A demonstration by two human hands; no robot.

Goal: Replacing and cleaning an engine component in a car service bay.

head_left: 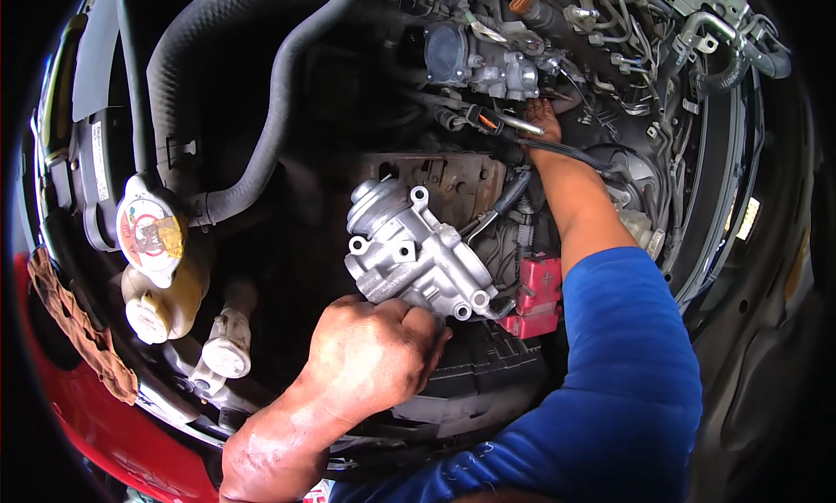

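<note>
My left hand (370, 351) is closed round the lower edge of a silvery cast-metal valve housing (422, 255). This housing has a round canister-like cap and several bolt holes, and it is held tilted over the engine bay. My right hand (544, 128) reaches deep into the far side of the bay, beside a bolted metal engine part with a dark round cover (488, 63). Its visible fingers look stretched out, while their tips are partly hidden among pipes and wires. A slim metal rod-like tool (518, 122) lies just left of that hand.
Thick black hoses (283, 85) curve down the left, near a radiator cap (150, 233) and a yellowed reservoir (165, 307). A red battery terminal cover (538, 296) sits beside the battery (470, 377). A brown rag (78, 324) hangs over the left edge, above a red body panel (122, 433).
</note>
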